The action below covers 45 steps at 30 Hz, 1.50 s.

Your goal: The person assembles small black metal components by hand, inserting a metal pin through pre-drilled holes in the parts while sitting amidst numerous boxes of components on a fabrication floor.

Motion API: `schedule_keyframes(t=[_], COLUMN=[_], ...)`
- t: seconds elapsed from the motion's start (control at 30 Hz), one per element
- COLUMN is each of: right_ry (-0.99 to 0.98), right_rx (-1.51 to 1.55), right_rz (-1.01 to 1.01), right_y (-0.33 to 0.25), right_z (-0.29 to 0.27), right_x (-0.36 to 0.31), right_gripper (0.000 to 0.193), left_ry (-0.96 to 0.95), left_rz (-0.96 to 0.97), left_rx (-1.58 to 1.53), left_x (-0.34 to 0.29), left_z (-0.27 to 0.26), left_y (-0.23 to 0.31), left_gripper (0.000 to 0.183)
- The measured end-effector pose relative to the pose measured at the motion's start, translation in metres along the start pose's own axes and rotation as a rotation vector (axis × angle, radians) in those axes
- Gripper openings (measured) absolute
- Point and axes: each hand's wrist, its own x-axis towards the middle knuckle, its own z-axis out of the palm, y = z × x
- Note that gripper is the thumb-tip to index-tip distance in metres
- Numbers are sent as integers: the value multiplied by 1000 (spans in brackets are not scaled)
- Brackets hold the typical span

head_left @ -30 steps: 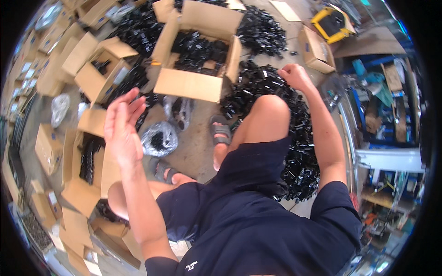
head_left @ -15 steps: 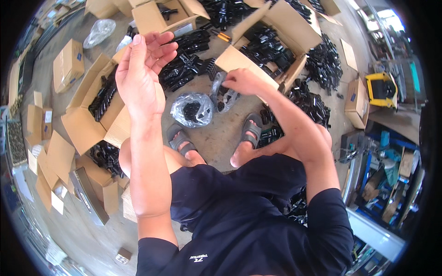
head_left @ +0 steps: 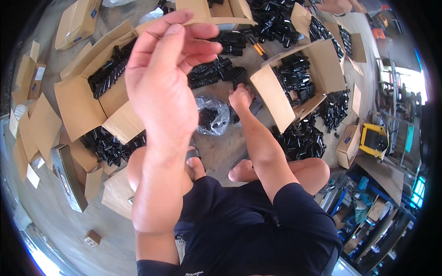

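My left hand point(head_left: 161, 78) is raised high in front of me, its fingers loosely bent and apart, with nothing seen in it. My right hand point(head_left: 241, 98) reaches down with bent, closed fingers at the near edge of a pile of black plastic parts point(head_left: 212, 72). What it grips, if anything, is hidden. Just to its left stands a clear plastic bag point(head_left: 218, 120) with black parts inside, partly covered by my left hand and wrist. More clear plastic lies under and beside my right hand.
An open carton of black parts point(head_left: 332, 73) stands to the right, another open carton point(head_left: 83, 103) to the left. Loose black parts point(head_left: 301, 140) lie near my right knee. An orange-and-black tool point(head_left: 258, 48) lies beyond. Another person's legs point(head_left: 334, 7) show at the far right.
My view has shifted. The right hand has moved from the clear plastic to the edge of the black parts pile. My left hand remains raised and looms larger, now overlapping the bag.
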Motion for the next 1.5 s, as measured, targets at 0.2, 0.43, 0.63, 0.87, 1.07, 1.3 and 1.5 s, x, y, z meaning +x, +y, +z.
schedule_keyframes(t=[0.2,0.43,0.63,0.87,1.07,1.3,1.5], right_ry=[-24,-141,155,-63,-296,-433,-556], right_rx=[251,364,476,1219,1821,2017,1866], right_rz=[200,150,-637,-373,-415,-141,-79], right_y=[-10,-29,4,65,94,101,87], right_z=[28,7,-93,-237,-310,-295,-288], right_x=[12,-10,-29,-68,-121,-131,-131], right_gripper=[42,39,31,19,16,26,33], left_ry=[1,7,-246,-371,-58,197,144], left_rz=[9,-63,-141,162,127,-256,-366], left_rx=[-23,-94,22,-16,648,1064,1431], left_x=[0,-7,-26,-59,5,60,103], left_z=[-7,9,37,9,-114,-233,-291], left_y=[-6,-10,-14,72,95,-40,-121], left_gripper=[25,19,17,21,28,23,21])
